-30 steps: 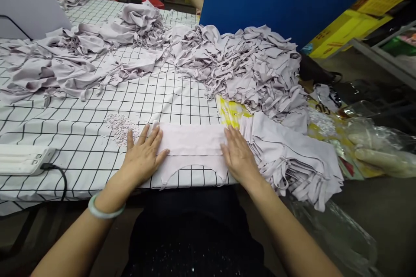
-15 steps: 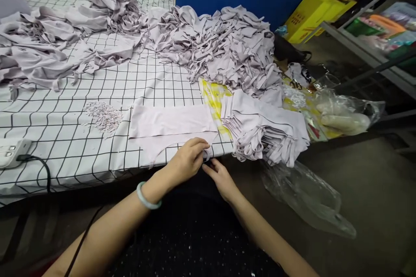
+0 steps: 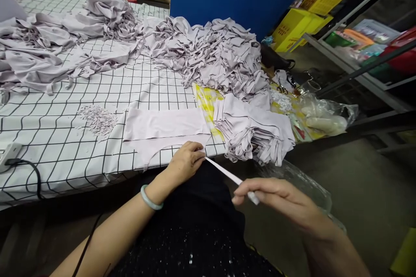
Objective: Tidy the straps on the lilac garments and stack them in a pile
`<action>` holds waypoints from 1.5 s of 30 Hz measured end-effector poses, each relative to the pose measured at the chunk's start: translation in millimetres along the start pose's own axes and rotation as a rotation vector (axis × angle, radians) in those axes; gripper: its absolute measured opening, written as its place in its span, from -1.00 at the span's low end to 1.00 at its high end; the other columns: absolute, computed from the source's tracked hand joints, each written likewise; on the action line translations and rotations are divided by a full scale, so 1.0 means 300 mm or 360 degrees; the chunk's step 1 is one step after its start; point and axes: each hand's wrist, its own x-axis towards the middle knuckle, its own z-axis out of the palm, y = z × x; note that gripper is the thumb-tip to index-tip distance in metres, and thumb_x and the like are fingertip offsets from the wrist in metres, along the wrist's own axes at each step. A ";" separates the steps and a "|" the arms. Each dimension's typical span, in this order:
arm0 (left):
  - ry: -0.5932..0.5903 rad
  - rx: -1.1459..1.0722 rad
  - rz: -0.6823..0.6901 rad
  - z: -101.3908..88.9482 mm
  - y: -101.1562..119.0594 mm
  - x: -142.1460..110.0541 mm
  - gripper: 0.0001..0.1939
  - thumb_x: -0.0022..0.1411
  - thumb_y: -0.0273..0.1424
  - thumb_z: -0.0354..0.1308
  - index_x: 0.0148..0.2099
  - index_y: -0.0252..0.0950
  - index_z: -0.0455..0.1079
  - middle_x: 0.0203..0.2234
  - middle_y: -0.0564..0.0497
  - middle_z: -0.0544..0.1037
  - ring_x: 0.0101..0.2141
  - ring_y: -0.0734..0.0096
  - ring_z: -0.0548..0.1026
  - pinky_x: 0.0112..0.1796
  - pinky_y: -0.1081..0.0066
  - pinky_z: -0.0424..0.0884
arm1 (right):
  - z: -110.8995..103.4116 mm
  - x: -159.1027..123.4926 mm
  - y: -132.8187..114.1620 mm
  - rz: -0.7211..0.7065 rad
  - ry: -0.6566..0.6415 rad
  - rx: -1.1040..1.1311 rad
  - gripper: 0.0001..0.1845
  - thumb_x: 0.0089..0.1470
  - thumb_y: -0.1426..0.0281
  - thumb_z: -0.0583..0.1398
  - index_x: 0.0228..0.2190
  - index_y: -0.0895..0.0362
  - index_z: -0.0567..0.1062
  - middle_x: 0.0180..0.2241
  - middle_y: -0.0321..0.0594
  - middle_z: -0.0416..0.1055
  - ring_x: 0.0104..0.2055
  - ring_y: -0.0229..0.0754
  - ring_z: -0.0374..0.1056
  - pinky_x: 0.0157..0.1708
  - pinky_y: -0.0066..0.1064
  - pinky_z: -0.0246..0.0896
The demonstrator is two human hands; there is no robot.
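Note:
A pale pinkish-grey garment piece [image 3: 165, 124] lies flat at the table's front edge. From its right lower corner a narrow fabric strap [image 3: 224, 171] stretches tautly down to the right. At the corner, my left hand [image 3: 186, 160] pinches the strap where it meets the garment. Out past the table edge, my right hand [image 3: 276, 194] grips the strap's far end between thumb and fingers, a short end poking out below. A neat stack of folded garments [image 3: 256, 121] with looped straps sits just right of the flat piece.
A large heap of loose garments [image 3: 214, 52] fills the back of the checked table [image 3: 110, 156]. Small fabric scraps [image 3: 97, 120] lie to the left, near a power strip [image 3: 10, 154]. A clear plastic bag [image 3: 325, 117] and a metal shelf [image 3: 344, 60] are at right. Other people's arms show at the far side.
My right hand has moved from beside my left hand down and to the right, drawing the strap out straight. My left hand has stayed at the garment's corner.

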 end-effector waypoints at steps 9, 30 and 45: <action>-0.0064 -0.0098 -0.0080 -0.015 0.017 0.004 -0.81 0.34 -0.49 0.09 -0.17 -0.26 0.54 -0.13 -0.14 0.53 -0.11 0.17 0.46 -0.09 0.15 0.50 | -0.084 0.399 -0.101 -0.0520 0.0720 -0.0008 -0.70 0.07 0.11 0.32 -0.28 0.06 0.65 -0.36 -0.24 0.51 -0.21 -0.14 0.45 -0.09 -0.21 0.39; 0.0077 -0.1776 -0.1229 -0.209 0.075 -0.002 -0.79 0.11 -0.32 0.33 -0.32 -0.32 0.41 -0.43 0.07 0.48 -0.41 0.52 0.42 -0.34 0.46 0.37 | 0.200 0.380 0.037 -0.0106 0.0222 -0.0097 -0.64 0.27 0.12 0.09 -0.38 0.11 0.46 -0.47 -0.33 0.29 -0.39 -0.25 0.18 -0.36 -0.43 0.11; 0.0084 -0.0351 -0.0492 -0.211 -0.007 0.041 -0.84 0.21 -0.50 0.07 -0.16 -0.31 0.40 -0.33 -0.05 0.53 -0.32 0.34 0.47 -0.27 0.32 0.43 | 0.190 0.410 0.083 0.0149 0.0291 0.0198 -0.65 0.19 0.09 0.16 -0.42 0.12 0.40 -0.54 -0.38 0.27 -0.58 -0.37 0.11 -0.60 -0.53 0.02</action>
